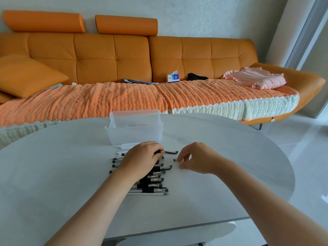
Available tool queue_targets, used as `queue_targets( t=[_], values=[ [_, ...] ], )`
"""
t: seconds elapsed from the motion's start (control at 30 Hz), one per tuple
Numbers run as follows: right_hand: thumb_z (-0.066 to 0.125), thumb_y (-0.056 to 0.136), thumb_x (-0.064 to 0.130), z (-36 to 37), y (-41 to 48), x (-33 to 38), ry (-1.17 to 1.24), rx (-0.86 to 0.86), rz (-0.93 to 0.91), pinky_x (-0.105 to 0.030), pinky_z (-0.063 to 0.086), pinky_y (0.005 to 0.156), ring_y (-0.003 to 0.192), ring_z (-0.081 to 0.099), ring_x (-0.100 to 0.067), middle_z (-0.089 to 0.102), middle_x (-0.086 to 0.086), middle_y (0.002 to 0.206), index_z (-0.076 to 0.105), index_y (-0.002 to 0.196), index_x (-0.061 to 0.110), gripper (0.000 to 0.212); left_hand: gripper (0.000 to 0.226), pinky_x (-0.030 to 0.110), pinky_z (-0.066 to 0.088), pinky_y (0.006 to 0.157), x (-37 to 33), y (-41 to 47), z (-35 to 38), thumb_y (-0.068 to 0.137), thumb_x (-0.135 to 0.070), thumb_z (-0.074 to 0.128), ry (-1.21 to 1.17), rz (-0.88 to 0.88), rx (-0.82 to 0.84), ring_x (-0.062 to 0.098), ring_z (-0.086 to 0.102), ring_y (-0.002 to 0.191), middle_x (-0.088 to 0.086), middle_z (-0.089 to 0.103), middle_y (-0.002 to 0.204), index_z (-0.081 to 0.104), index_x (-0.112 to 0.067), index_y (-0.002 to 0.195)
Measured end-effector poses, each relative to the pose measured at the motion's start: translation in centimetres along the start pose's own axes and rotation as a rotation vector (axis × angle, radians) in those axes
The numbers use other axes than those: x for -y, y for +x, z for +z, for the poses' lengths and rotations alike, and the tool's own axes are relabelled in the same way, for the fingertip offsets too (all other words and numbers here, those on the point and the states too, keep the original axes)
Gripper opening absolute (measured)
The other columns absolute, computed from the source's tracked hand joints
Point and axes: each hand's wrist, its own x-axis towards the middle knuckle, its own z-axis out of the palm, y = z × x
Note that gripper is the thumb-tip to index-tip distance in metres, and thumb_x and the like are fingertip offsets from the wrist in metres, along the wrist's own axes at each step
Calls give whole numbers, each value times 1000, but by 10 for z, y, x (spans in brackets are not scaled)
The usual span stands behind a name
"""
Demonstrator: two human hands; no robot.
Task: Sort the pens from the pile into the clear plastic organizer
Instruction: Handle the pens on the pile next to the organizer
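While an orange sofa (113,55) spans the upper half of the frame, its seat covered by a woven throw (106,98), a pale oval table (221,148) fills the lower half. On the sofa's right end lies a folded pink garment (255,79), with a small tissue box (173,78) nearer the middle.

Two bare forearms rise from the bottom edge. The left forearm (99,197) slants up from the lower left toward the centre, and the right forearm (257,196) comes in from the lower right.

The clear plastic organizer (134,128) stands upright at the table's far edge, just above the centre of the frame. Directly below it lies the pile of pens (152,181), the pens side by side and running left to right, most with black grips and clear barrels. A few white ones at the top of the pile lie just beside the organizer's base.

The left hand (140,160) rests palm down on the upper part of the pile. Its fingers are curled round a pen (169,152) whose black clip end sticks out to the right.

The right hand (197,158) hovers low just right of the pile, wrist raised and fingers curled down toward the table. A small dark piece (175,159) shows at its fingertips; I cannot tell whether it is pinched or only touched.
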Motion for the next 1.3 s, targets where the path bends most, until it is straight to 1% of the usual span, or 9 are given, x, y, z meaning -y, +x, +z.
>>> queue_targets(
  t=[0.13, 0.23, 0.4, 0.53, 0.73, 0.87, 1.03, 1.2, 1.3],
  values=[
    [67, 87, 36, -3, 3, -3, 72, -80, -21, -26, 54, 76, 82, 62, -4, 67, 15, 91, 73, 94, 37, 10, 15, 24, 43, 73, 5, -2, -3, 95, -31, 59, 6, 12, 5, 11, 60, 92, -12, 68, 98, 70, -24, 103],
    [59, 93, 37, -2, 7, -1, 38, -139, -28, -25, 51, 74, 85, 59, -3, 66, 17, 97, 72, 99, 41, 15, 13, 15, 32, 57, 6, -6, -8, 92, -37, 62, 112, 61, -100, 10, 63, 80, -15, 70, 89, 72, -32, 95],
    [59, 94, 36, 6, 14, 6, -87, -64, -73, -27, 48, 80, 98, 57, -7, 66, 19, 104, 73, 102, 41, 16, 14, 14, 28, 53, 8, -8, -14, 92, -43, 59, 115, 28, -144, 9, 62, 76, -16, 66, 85, 71, -38, 98],
    [67, 89, 37, 9, 18, 11, -106, -45, -64, -24, 45, 71, 90, 56, -6, 61, 20, 93, 74, 94, 40, 9, 20, 21, 32, 59, 10, -8, -16, 95, -44, 55, 69, -1, -82, 9, 60, 85, -16, 66, 94, 71, -36, 103],
    [70, 87, 40, 8, 17, 23, 96, -228, -139, -21, 45, 61, 66, 55, 6, 66, 25, 90, 68, 87, 41, 3, 25, 26, 41, 66, 12, -11, -19, 95, -42, 56, 25, -12, -34, 13, 60, 88, -12, 66, 97, 71, -26, 105],
    [73, 85, 38, 10, 17, 31, 172, -237, -179, -27, 50, 62, 60, 54, 0, 66, 23, 85, 66, 83, 43, 9, 25, 30, 48, 71, 14, -11, -21, 93, -42, 58, -11, -24, -13, 14, 61, 88, -10, 66, 96, 71, -23, 105],
    [73, 86, 35, 12, 15, 38, 205, -237, -195, -18, 40, 56, 58, 54, 2, 67, 21, 86, 67, 84, 44, 11, 22, 29, 46, 68, 14, -13, -24, 93, -40, 60, -44, -20, -4, 13, 60, 84, -11, 64, 91, 71, -24, 102],
    [74, 85, 35, 17, 14, 45, 249, -250, -182, -13, 39, 55, 56, 54, -1, 68, 21, 81, 67, 82, 42, 10, 19, 17, 34, 59, 14, -13, -25, 93, -39, 60, -75, -19, 27, 6, 53, 75, -15, 57, 81, 71, -26, 100],
    [75, 85, 29, 19, 12, 49, 321, -260, -175, -10, 36, 51, 50, 51, -2, 63, 28, 66, 68, 83, 36, 10, 17, 21, 41, 65, 16, -13, -26, 93, -39, 59, -119, -39, 57, 4, 54, 77, -15, 60, 87, 68, -27, 102]
  ],
)
